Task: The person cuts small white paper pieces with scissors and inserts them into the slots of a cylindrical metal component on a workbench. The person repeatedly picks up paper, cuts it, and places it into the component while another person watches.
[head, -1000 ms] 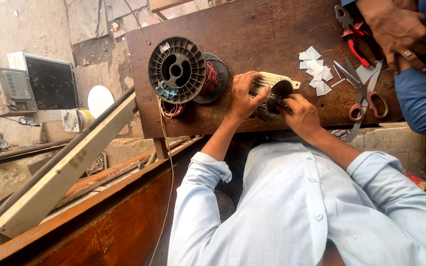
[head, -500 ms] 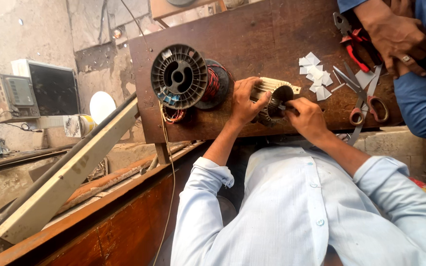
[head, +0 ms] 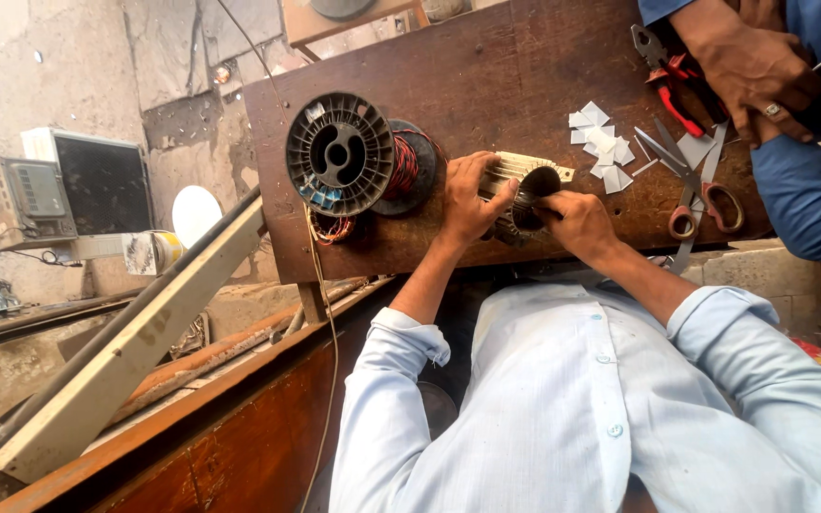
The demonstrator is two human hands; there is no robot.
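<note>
Near the front edge of the brown wooden surface [head: 486,57], about midway along it, lies a ribbed metal motor stator [head: 523,186]. The left hand [head: 470,198] wraps its left end, fingers curled over the fins. The right hand [head: 577,220] has its fingers pinched together at the stator's dark round opening; what they pinch cannot be told. Left of the stator stands a black spool [head: 339,154] of copper wire. Toward the right edge lie white paper pieces [head: 602,141] and scissors [head: 691,190], where another person's hand [head: 751,66] rests by red-handled pliers [head: 669,81].
</note>
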